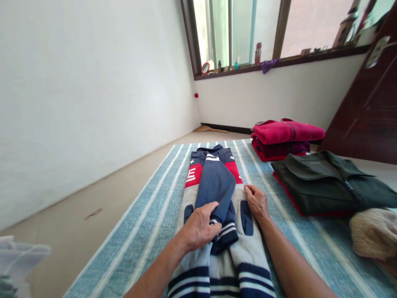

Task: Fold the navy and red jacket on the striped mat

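Note:
A navy, red and grey sweatshirt lies flat on a blue striped mat, its sleeves folded in over the body. My left hand rests on the folded navy sleeve near its striped cuff, with the fingers curled over the fabric. My right hand presses flat on the grey right side of the garment, next to a navy pocket patch. Both forearms reach in from the bottom edge.
A stack of folded red and magenta clothes sits at the mat's far right. A folded dark green jacket lies nearer, with a beige knit item beside it. White walls, a window sill with bottles and a dark door surround.

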The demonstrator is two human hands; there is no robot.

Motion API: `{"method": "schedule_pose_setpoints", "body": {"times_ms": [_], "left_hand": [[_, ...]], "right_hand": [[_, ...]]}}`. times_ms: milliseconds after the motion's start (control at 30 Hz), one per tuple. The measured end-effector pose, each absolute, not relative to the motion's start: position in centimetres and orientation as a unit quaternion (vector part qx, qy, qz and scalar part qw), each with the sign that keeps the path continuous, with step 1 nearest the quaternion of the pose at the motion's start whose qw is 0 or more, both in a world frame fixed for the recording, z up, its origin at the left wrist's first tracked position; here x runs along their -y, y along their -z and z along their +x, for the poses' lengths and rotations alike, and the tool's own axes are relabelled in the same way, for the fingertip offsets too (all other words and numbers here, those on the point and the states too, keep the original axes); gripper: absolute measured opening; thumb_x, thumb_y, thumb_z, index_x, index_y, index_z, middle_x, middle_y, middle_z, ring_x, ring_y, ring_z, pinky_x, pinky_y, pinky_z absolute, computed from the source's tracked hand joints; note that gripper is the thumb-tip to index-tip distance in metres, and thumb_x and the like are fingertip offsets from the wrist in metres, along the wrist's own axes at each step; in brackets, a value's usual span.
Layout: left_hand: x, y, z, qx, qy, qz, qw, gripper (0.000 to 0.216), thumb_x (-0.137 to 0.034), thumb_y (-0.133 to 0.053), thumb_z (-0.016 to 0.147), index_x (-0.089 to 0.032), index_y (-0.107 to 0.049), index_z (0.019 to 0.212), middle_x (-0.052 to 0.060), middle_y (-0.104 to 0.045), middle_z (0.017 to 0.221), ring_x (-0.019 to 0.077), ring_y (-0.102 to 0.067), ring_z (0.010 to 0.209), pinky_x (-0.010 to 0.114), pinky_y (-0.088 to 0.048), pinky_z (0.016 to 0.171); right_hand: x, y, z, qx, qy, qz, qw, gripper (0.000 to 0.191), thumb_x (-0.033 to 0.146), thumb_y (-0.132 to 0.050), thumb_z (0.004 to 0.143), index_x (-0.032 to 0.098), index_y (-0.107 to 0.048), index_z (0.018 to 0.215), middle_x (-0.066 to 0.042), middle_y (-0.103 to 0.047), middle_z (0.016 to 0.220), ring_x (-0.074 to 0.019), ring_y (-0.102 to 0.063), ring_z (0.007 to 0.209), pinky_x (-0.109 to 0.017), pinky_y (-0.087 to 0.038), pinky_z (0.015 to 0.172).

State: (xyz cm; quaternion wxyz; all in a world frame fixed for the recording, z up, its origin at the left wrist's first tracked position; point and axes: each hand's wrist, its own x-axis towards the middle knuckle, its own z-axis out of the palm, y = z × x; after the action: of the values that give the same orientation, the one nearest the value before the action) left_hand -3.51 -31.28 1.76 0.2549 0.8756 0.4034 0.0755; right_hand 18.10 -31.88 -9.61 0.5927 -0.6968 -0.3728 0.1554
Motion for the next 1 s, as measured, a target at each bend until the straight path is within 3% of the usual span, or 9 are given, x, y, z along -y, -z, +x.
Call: {"method": "schedule_pose_setpoints", "body": {"times_ms": [167, 333, 433, 667, 1000], "left_hand": [[31.4, -2.2, -3.9, -0.402, -0.070, 0.869, 0.278, 0.057, -0.030, -0.057, 0.072, -0.015, -0.053, 0.127, 0.008, -0.064, 0.122, 0.0238, -0.060, 0.113, 0.033, -0.043, 0.101], [31.6, -1.5, -5.1, -0.331, -0.029, 0.899, 0.285, 0.092, -0.034, -0.073, 0.059, -0.014, -0.037, 0.142, 0.014, -0.036, 0.150, 0.0286, -0.031, 0.139, 0.042, -0.024, 0.115], [31.3, -1.3, -5.8, -0.311, -0.015, 0.903, 0.296, 0.098, -0.027, -0.070, 0.057, -0.017, -0.029, 0.146, 0.012, -0.031, 0.153, 0.0282, -0.027, 0.141, 0.042, -0.021, 0.116], [30.8, -1.0, -5.9, -0.287, -0.008, 0.910, 0.300, 0.091, -0.016, -0.057, 0.058, -0.016, -0.029, 0.145, 0.010, -0.035, 0.151, 0.0248, -0.032, 0.138, 0.038, -0.023, 0.115], [30.9, -2.3, -5.7, -0.314, -0.003, 0.889, 0.332, 0.088, -0.019, -0.059, 0.059, -0.017, -0.035, 0.144, 0.009, -0.041, 0.148, 0.0269, -0.039, 0.134, 0.038, -0.028, 0.113]], "right_hand": [[31.9, 9.6, 18.1, 0.374, -0.154, -0.698, 0.591, 0.036, 0.046, -0.048, 0.081, 0.019, -0.071, 0.085, -0.007, -0.072, 0.087, -0.0241, -0.064, 0.086, -0.032, -0.046, 0.077], [31.9, 9.6, 18.1, 0.377, -0.152, -0.700, 0.587, 0.036, 0.045, -0.047, 0.080, 0.019, -0.072, 0.085, -0.007, -0.073, 0.088, -0.0241, -0.064, 0.086, -0.032, -0.046, 0.078], [31.9, 9.6, 18.1, 0.377, -0.151, -0.702, 0.585, 0.036, 0.045, -0.047, 0.080, 0.019, -0.071, 0.085, -0.007, -0.072, 0.087, -0.0239, -0.064, 0.085, -0.033, -0.046, 0.079], [31.9, 9.5, 18.0, 0.374, -0.143, -0.703, 0.587, 0.039, 0.047, -0.046, 0.079, 0.018, -0.071, 0.086, -0.008, -0.072, 0.089, -0.0240, -0.064, 0.087, -0.033, -0.045, 0.081], [31.9, 9.4, 18.0, 0.382, -0.142, -0.700, 0.586, 0.037, 0.044, -0.046, 0.081, 0.019, -0.071, 0.085, -0.007, -0.072, 0.086, -0.0233, -0.064, 0.084, -0.032, -0.046, 0.077]]}}
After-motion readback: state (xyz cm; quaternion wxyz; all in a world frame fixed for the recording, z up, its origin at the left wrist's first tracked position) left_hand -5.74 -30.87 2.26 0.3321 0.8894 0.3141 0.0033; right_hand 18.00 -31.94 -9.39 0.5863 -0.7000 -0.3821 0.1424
